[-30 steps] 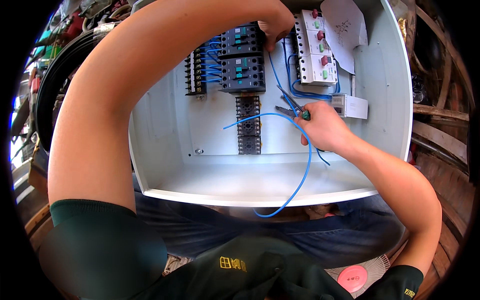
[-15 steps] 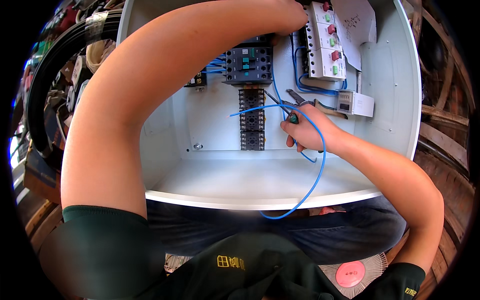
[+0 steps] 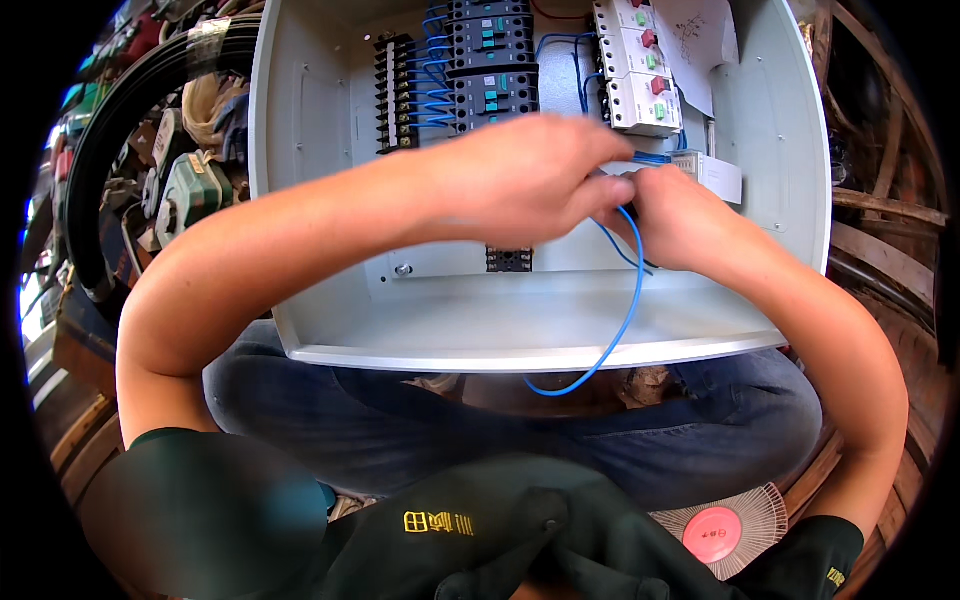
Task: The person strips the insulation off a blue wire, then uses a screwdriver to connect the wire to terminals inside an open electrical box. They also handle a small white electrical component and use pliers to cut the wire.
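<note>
Inside an open grey metal electrical box (image 3: 520, 357) my two hands meet, right of the middle. My left hand (image 3: 535, 180), smeared a little by motion, has its thumb and fingers closed on a thin blue wire (image 3: 639, 275). This wire loops down over the box's near edge. My right hand (image 3: 690, 225) is curled beside the left fingertips; the screwdriver it held a moment earlier is mostly hidden in it. Below my left wrist shows one black relay socket (image 3: 510, 259); the other sockets and the pliers are covered by my hands.
Black contactors (image 3: 492, 95) stand at the far middle, wired in blue to a terminal strip (image 3: 395, 92). White breakers (image 3: 640, 85) with red and green buttons sit far right, near a paper sheet (image 3: 703, 55) and a small white meter (image 3: 715, 178). A coiled black cable (image 3: 85, 190) lies left.
My left hand has come back from the far breakers to my right hand and taken the blue wire. The view has shifted, so the terminal strip and contactors now show.
</note>
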The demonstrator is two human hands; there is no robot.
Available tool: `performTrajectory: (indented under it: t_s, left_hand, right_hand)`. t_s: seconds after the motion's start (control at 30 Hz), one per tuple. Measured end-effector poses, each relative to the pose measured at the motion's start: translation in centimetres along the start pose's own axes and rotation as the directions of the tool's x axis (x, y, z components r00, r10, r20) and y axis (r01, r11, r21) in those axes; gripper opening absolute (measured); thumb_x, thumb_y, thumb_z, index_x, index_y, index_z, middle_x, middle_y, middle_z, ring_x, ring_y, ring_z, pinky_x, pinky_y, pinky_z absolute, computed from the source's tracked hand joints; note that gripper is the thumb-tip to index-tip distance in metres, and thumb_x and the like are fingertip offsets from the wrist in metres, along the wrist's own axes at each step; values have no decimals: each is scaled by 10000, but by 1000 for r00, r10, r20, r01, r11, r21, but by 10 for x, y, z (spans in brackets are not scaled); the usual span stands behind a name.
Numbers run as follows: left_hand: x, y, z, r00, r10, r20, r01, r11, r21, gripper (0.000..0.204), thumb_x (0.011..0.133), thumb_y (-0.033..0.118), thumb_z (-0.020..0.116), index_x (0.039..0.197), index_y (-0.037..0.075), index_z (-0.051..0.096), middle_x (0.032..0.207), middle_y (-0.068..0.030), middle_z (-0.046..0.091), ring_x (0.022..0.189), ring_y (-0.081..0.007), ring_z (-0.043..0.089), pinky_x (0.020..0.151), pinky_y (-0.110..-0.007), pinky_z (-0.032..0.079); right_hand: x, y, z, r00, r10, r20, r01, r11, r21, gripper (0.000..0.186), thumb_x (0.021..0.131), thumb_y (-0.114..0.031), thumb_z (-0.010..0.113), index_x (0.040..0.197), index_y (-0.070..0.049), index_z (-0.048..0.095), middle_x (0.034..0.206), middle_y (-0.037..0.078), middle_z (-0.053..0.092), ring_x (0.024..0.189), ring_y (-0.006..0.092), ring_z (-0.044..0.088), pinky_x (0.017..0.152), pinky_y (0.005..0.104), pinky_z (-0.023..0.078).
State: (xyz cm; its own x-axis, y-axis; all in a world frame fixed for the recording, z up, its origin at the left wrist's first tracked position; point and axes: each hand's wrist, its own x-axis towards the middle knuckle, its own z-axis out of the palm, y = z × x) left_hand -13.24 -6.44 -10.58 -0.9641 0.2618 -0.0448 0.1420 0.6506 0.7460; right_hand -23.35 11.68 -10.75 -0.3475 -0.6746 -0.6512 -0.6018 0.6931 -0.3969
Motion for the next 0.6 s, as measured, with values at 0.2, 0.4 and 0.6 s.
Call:
performTrajectory:
  t_s: [0.2, 0.4, 0.6]
  left_hand:
    - [-48, 23, -7, 829, -470, 303, 535, 825, -183, 365, 1044, 320, 584, 1037, -23, 711, 894, -150, 685, 810, -240, 643, 732, -394, 504]
    - [-67, -13, -29, 530, -722, 444, 618, 688, 381, 416, 931, 397, 640, 962, -7, 735, 823, -172, 711, 767, -305, 695, 748, -429, 555]
    - [-80, -32, 1, 620, -610, 493, 267, 755, 599, 287, 885, 251, 618, 996, -7, 676, 956, -198, 719, 920, -360, 705, 821, -490, 568]
  right_hand:
    - [-19, -2, -6, 971, 159, 176, -78, 914, -398, 278, 932, -259, 666, 938, 6, 748, 915, 205, 729, 891, 383, 712, 792, 469, 566]
    - [-16, 25, 5, 963, 172, 207, -10, 791, -612, 268, 942, -269, 667, 916, -18, 758, 929, 168, 741, 936, 347, 716, 807, 437, 572]
    - [-13, 9, -18, 957, 31, 289, 154, 790, -593, 204, 870, -199, 711, 958, -17, 742, 927, 145, 733, 951, 301, 718, 803, 398, 570]
